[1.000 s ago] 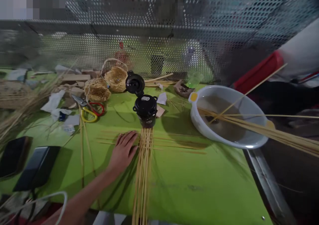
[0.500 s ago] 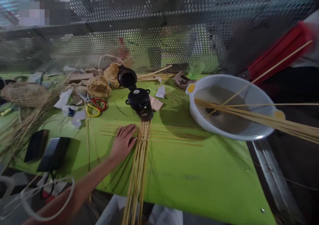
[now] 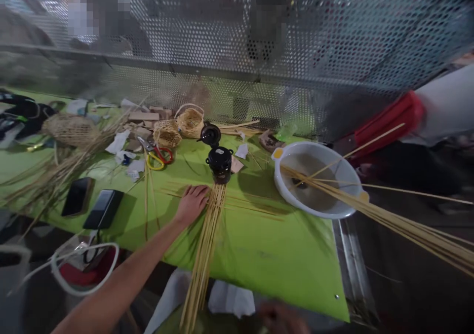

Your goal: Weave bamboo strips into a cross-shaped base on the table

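My left hand point(image 3: 192, 204) lies palm down with its fingers extended, on the thin crosswise bamboo strips and touching the left edge of a lengthwise bundle of bamboo strips point(image 3: 207, 245). That bundle runs down over the table's front edge toward my lap. A small black pot point(image 3: 219, 161) with side lugs stands on the bundle's far end, and a round dark lid-like piece point(image 3: 211, 134) is behind it. More crosswise strips point(image 3: 255, 204) extend to the right. Low in the view, my right hand point(image 3: 283, 319) is a dark blur; its fingers cannot be made out.
A white basin point(image 3: 279, 178) with water and long strips point(image 3: 392, 220) sits at the right table edge. Scissors point(image 3: 157, 159), woven baskets point(image 3: 167, 132), paper scraps, a phone point(image 3: 77, 197) and a black box point(image 3: 103, 209) lie left. Perforated metal panel point(image 3: 222, 67) stands behind; a red umbrella-like object point(image 3: 388, 119) is at right.
The whole view has shifted, with the basin now farther left and lower. My right hand has come in blurred at the bottom edge. My left hand stays beside the bundle.
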A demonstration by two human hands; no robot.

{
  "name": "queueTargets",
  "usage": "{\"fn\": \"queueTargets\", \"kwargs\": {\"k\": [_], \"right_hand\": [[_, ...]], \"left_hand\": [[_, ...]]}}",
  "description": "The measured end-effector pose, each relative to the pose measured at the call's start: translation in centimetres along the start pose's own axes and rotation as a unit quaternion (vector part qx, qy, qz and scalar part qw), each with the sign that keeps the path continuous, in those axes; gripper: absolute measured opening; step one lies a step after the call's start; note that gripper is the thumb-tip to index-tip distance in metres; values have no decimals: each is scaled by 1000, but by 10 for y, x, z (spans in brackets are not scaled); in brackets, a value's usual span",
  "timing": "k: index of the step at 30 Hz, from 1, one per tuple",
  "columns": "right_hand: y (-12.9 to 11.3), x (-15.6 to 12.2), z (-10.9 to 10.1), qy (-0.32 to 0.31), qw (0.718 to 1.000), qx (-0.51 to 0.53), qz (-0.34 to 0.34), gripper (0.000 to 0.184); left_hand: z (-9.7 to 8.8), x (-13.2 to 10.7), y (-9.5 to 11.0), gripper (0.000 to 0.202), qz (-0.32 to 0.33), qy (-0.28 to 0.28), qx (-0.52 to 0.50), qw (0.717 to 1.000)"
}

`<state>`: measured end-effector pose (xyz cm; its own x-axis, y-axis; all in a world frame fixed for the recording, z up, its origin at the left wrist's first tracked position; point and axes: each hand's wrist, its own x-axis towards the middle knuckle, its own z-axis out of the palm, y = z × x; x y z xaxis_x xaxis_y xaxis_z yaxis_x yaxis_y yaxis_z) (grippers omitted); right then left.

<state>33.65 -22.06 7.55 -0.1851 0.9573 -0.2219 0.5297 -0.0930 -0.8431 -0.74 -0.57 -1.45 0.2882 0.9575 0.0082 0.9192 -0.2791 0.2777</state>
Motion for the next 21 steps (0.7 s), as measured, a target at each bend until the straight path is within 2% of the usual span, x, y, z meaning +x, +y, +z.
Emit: {"fn": "queueTargets", "kwargs": {"k": [3,5,7,9,12,21], "right_hand": [[-2,88,19,5,998,-10,-57,23],[-7,152,37,59,992,-64,-87,30],[-13,206,56,88,984,-128,-88,37],[-16,242,71,100,974,-193,-62,43],[-18,263,83,96,959,-265,-20,42],[-36,268,84,58,935,-350,22,24]], "left_hand": [[-2,4,1,40,6,-5,-1,1000],[-2,7,-1,41,22,-7,-5,1000],[-1,10,-4,42,34,-15,-11,999],[-2,14,-8,43,47,-30,-17,998],[-7,22,-13,42,73,-59,-27,995],[-20,44,-16,37,85,-106,-45,990]]}}
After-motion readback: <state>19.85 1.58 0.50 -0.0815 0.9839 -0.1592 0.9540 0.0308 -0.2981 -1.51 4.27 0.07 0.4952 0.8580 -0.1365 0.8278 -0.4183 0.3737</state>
